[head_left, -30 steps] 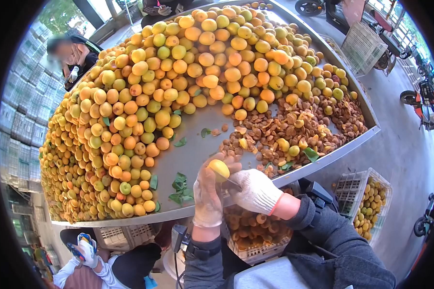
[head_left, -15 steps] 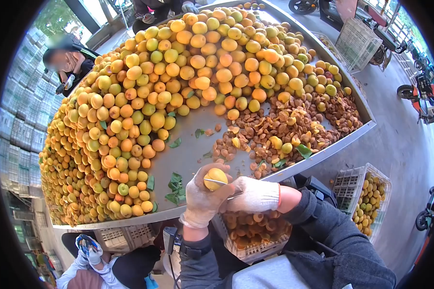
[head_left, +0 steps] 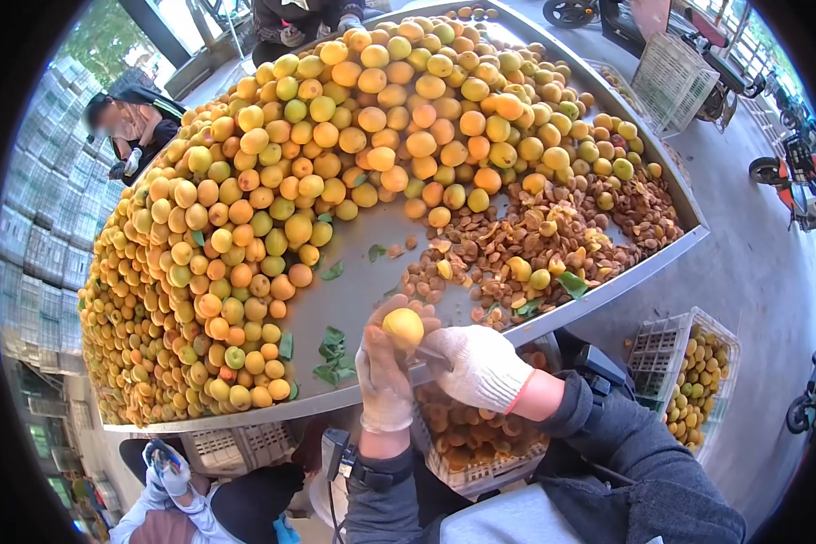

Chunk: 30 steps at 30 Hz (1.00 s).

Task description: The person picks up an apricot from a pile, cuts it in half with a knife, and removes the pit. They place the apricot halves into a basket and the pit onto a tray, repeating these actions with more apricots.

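Across a broad metal counter [head_left: 607, 285] with a raised rim, a great heap of yellow-orange fruit [head_left: 372, 118] is spread, and a mound of brown pits [head_left: 562, 231] is gathered at its right side. Green leaves [head_left: 333, 355] are scattered on the bare metal near the front edge. Just above that edge, one yellow fruit [head_left: 403, 328] is held up in the gloved left hand [head_left: 387, 363]; the grip is curled part-way, only as wide as the fruit, which is pressed between thumb and fingers with its upper face left exposed. By the gloved right hand [head_left: 477, 365], just beside it, a slim grey tool [head_left: 433, 356] is held in a closed grip and pointed toward the left palm, below the fruit; whether the fruit is touched by its tip cannot be told. Beneath the hands, a crate [head_left: 467, 480] is partly filled with orange-brown pieces [head_left: 480, 431], and farther right whole fruit is held in a second crate [head_left: 655, 352]. At the far left, a person [head_left: 136, 131] is seen beside the heap.
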{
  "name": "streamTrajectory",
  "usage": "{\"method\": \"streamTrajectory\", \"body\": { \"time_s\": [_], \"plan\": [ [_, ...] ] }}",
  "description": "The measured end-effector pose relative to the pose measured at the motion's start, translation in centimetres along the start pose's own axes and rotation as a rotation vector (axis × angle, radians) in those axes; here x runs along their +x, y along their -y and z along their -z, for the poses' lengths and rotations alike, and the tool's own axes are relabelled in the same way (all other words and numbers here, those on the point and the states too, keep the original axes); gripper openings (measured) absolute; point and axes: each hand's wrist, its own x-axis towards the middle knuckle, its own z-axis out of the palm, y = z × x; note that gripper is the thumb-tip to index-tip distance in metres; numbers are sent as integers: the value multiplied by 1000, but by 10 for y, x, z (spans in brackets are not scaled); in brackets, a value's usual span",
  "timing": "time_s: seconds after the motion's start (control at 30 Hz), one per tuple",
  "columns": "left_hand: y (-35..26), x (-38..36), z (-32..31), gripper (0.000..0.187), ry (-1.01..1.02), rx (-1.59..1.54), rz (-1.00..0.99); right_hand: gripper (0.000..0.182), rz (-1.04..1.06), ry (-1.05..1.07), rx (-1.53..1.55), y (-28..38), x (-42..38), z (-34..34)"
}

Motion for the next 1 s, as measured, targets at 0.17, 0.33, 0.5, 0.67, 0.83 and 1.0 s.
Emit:
{"method": "streamTrajectory", "body": {
  "time_s": [0.17, 0.33, 0.5, 0.67, 0.83, 1.0],
  "plan": [
    [-1, -5, -15, 55, 118, 287, -78, 24, -89, -26, -70, 2, -3, 9],
    [-8, -5, -10, 57, 91, 275, 64, 27, -54, 158, 66, 2, 0, 17],
    [-13, -6, -3, 57, 64, 228, 181, 25, -341, 521, 688, 16, 4, 36],
    [-18, 0, 6, 58, 79, 833, -139, 23, -412, 701, 847, -3, 5, 22],
    [-11, 3, 6, 60, -27, 544, -201, 21, -67, 250, 445, -9, 6, 5],
    [-14, 5, 15, 55, -50, 274, -125, 21, -66, 175, 443, -6, 2, 9]
  ]
}}
